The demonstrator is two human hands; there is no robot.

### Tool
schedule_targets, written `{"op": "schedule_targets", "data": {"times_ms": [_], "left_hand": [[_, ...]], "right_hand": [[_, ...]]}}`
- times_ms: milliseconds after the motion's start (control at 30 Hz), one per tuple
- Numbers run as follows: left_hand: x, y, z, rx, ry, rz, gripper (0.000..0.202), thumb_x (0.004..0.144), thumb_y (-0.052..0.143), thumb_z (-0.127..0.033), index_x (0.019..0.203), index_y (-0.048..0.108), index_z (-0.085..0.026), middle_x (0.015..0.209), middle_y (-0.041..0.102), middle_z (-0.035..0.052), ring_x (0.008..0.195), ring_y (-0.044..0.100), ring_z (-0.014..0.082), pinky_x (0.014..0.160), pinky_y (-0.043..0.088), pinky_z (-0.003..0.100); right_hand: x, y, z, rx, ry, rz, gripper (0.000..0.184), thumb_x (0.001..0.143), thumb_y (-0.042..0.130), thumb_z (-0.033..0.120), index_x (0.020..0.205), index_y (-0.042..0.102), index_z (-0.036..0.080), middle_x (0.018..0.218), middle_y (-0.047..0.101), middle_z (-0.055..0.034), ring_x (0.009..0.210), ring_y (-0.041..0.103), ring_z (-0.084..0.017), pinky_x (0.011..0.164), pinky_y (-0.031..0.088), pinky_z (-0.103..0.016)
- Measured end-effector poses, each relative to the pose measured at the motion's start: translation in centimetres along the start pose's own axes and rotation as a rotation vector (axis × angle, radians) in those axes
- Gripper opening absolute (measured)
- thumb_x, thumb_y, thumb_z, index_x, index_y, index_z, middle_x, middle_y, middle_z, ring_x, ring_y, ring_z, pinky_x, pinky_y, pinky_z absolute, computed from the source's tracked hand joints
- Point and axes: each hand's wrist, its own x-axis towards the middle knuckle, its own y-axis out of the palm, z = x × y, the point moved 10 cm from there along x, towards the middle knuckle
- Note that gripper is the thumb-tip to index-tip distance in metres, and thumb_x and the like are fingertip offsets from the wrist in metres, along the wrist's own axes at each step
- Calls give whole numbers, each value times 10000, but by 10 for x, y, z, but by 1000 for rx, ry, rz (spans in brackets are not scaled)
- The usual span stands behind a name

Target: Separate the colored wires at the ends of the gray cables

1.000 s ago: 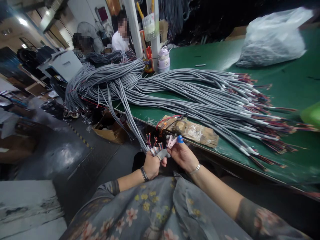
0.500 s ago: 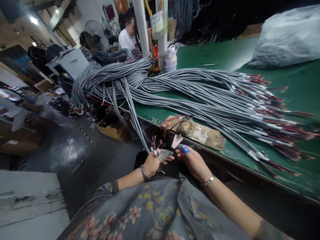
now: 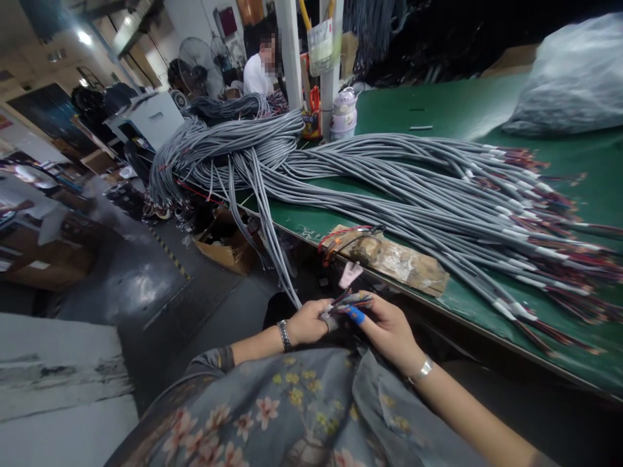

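Note:
Several grey cables [image 3: 273,250] hang off the bench edge and run down into my left hand [image 3: 309,322], whose fingers are closed around them near their stripped ends. Thin coloured wires [image 3: 346,301] stick out of the cable ends between my two hands. My right hand [image 3: 388,327] pinches these wires, with blue tape wrapped on its thumb. Some fingertips of both hands are hidden behind the wires. Just beyond my hands, a pale pink clip-like piece [image 3: 350,274] sits at the bench edge.
A large bundle of grey cables [image 3: 389,188] with white-banded, stripped ends lies along the green bench [image 3: 389,107]. A taped wooden block [image 3: 389,263] sits at the front edge. A plastic bag [image 3: 574,78] lies at the back right. An open cardboard box [image 3: 226,243] stands below; a person [image 3: 257,72] is behind.
My right hand has come over to the cable ends and now grips the wires, which have swung from upright to pointing right. The whole view has shifted slightly.

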Motion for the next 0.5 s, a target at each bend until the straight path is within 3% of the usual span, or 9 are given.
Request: {"op": "schedule_targets", "data": {"times_ms": [133,233,367,433,500], "left_hand": [[-4,4,-10,-71,48,54,479,668,696,-591,900,714,-173,888,705,70,853,626,213,809,477,323],[-9,-12,-17,-117,114,-51,543,721,630,-629,1011,703,-175,1024,706,112,998,625,241,867,469,338],[-19,-37,-19,-249,136,-205,565,767,588,-620,1045,675,-135,963,716,154,791,681,214,583,457,243],[-21,-39,-25,-224,135,-217,541,777,581,-610,1028,681,-141,923,718,144,670,663,170,465,363,203],[-22,-37,-35,-134,165,-234,500,772,602,-590,1013,696,-161,973,712,129,743,655,173,489,379,206]], "right_hand": [[-2,-12,-14,1,63,-45,140,735,687,393,711,734,263,707,690,-45,657,607,-220,648,503,-354],[-4,-24,-21,-27,66,-98,129,736,681,390,726,729,271,731,693,-41,680,607,-229,685,497,-372],[-3,-28,-25,-109,50,-97,84,712,701,357,728,728,279,714,682,-36,656,593,-223,668,485,-362],[-1,-14,-24,-117,50,7,78,711,708,346,708,731,271,679,671,-37,623,582,-210,634,478,-344],[0,6,-22,-62,53,145,103,731,693,352,707,736,261,675,676,-40,619,586,-203,632,480,-334]]}}
